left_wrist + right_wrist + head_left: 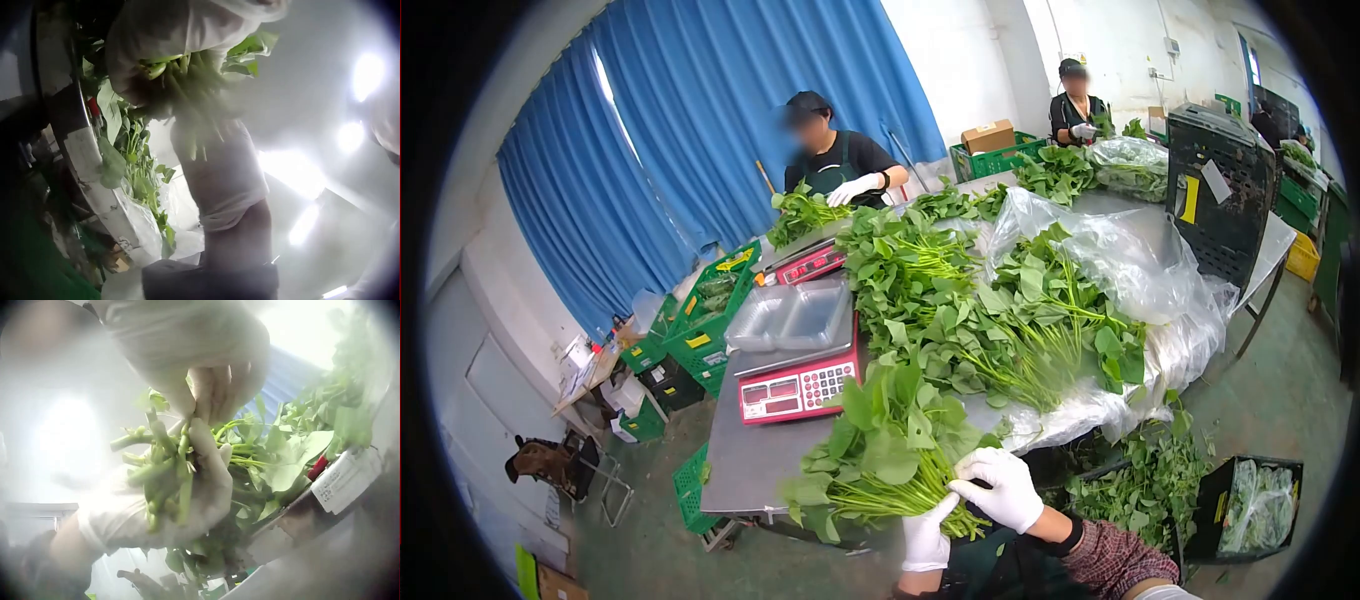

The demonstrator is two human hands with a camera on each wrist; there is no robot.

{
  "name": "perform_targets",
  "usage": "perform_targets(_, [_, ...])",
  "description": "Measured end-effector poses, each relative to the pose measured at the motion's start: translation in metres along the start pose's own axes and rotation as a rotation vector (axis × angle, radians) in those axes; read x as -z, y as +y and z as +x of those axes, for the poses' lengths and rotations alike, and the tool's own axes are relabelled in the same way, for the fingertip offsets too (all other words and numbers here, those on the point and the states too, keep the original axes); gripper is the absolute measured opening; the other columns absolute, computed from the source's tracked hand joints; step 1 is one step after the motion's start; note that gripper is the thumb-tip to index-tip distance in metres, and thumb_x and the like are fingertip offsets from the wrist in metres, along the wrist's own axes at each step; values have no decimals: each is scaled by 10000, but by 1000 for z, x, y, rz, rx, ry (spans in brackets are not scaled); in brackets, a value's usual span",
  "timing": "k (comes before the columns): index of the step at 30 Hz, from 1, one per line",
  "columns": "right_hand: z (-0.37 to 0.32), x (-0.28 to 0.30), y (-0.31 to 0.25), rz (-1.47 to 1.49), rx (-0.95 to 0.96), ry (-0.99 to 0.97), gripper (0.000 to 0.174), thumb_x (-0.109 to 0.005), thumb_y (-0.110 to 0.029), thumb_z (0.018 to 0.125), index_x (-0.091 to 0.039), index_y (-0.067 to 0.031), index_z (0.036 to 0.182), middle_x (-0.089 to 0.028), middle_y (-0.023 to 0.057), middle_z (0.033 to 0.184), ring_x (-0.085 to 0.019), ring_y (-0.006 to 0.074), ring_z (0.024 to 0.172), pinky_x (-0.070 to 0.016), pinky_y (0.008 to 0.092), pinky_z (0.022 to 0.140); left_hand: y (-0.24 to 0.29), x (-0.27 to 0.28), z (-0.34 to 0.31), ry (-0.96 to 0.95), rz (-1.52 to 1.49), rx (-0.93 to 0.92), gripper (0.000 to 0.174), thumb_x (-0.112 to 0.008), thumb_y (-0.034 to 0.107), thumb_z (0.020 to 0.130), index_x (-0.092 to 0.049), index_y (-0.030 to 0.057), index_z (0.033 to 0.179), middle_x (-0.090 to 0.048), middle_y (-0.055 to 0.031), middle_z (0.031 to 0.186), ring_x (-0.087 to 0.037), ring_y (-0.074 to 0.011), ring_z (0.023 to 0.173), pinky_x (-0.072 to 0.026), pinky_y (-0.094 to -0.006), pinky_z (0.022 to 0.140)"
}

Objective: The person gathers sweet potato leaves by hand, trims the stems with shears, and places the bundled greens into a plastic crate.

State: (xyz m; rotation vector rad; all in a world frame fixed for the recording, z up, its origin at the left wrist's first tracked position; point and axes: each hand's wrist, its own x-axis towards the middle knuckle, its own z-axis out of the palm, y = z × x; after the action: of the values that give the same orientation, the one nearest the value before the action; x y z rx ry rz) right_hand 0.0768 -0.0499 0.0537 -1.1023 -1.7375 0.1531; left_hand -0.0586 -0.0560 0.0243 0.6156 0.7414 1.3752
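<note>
A bunch of leafy greens (pixel 895 450) is gripped round its stems by the gloved left hand (pixel 927 535), low at the table's front edge. The gloved right hand (pixel 1005 487) pinches at the same stems from the other side. In the right wrist view, cut stem ends (pixel 165 469) stick out of the left hand (pixel 187 506), and the fingertips of the right hand (pixel 194 350) meet them near the left thumb. The left wrist view shows blurred stems (pixel 194 87) below the left hand (pixel 181 28), beside the right hand (pixel 219 162).
A red scale (pixel 800 392) with clear plastic trays (pixel 790 315) stands on the grey table (pixel 740 465). Behind lie piled greens (pixel 930 290) and plastic sheeting (pixel 1120 260). Crates (pixel 700 340) stand left, a black crate (pixel 1220 190) right. Two people work across the table.
</note>
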Motion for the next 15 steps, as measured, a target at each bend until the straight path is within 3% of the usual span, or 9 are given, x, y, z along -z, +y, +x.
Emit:
perform_targets(2, [-6, 3, 2, 50, -120, 21, 139, -688, -203, 729, -619, -83, 721, -631, 18, 797, -591, 207, 710, -444, 306, 616, -7, 21, 8, -13, 230, -98, 368, -562, -82, 800, -505, -2, 1155, -598, -95, 996, -588, -178, 904, -483, -287, 818])
perform_targets(4, [-9, 13, -3, 212, 19, 0, 94, -672, -148, 747, -617, -72, 740, -631, 50, 786, -603, 229, 702, -457, 316, 608, 8, 13, 16, 52, 0, 75, 239, -529, 32, 871, -527, 23, 1109, -597, -80, 877, -580, -175, 764, -485, -293, 727])
perform_targets(6, [-14, 35, -15, 274, 82, 210, 67, -662, -121, 752, -637, -58, 745, -639, 63, 788, -603, 232, 695, -464, 312, 629, 30, 15, 23, 19, -147, 184, 247, -492, 100, 908, -499, 51, 1150, -584, -66, 862, -565, -163, 753, -475, -293, 735])
perform_targets(8, [-9, 80, -20, 99, 116, 535, 179, -594, -119, 816, -633, -50, 656, -645, 80, 745, -605, 195, 698, -464, 302, 644, 38, 19, 38, -33, -328, -48, 268, -472, 130, 925, -482, 71, 1186, -552, -30, 877, -534, -125, 768, -468, -303, 756])
perform_targets(10, [-25, 80, 33, -22, -480, 976, 391, -382, -300, 926, -601, 21, 970, -597, 128, 977, -570, 173, 777, -449, 294, 719, 46, 18, 39, -13, -309, -114, 328, -497, 119, 910, -449, 42, 1225, -531, -44, 848, -518, -134, 765, -455, -289, 736])
perform_targets(11, [18, 115, 30, 6, 95, 893, 381, -364, -238, 924, -524, 39, 1130, -553, 131, 1040, -545, 183, 826, -435, 306, 756, 42, 19, 38, -27, -312, -108, 328, -497, 119, 910, -449, 42, 1225, -531, -44, 848, -518, -134, 765, -455, -289, 736])
perform_targets(12, [20, 122, 82, 279, 46, 779, 339, -467, -187, 890, -540, 23, 1146, -567, 116, 983, -544, 201, 846, -426, 307, 770, 41, 23, 37, -62, -272, -90, 321, -485, 146, 920, -454, 59, 1227, -515, -17, 836, -508, -122, 748, -457, -283, 740])
perform_targets(14, [57, 158, 114, -485, -50, 428, 323, -644, -210, 774, -608, -16, 1030, -588, 105, 982, -547, 269, 899, -426, 343, 798, 42, 27, 36, -110, -231, -84, 316, -473, 173, 929, -459, 77, 1229, -500, 10, 823, -497, -110, 732, -459, -277, 743])
perform_targets(15, [65, 165, 135, -601, -65, 345, 310, -668, -210, 743, -623, -40, 999, -595, 97, 993, -538, 276, 937, -417, 368, 813, 41, 28, 34, -82, -205, -45, 313, -481, 173, 921, -467, 75, 1217, -492, 11, 793, -500, -113, 715, -460, -279, 728])
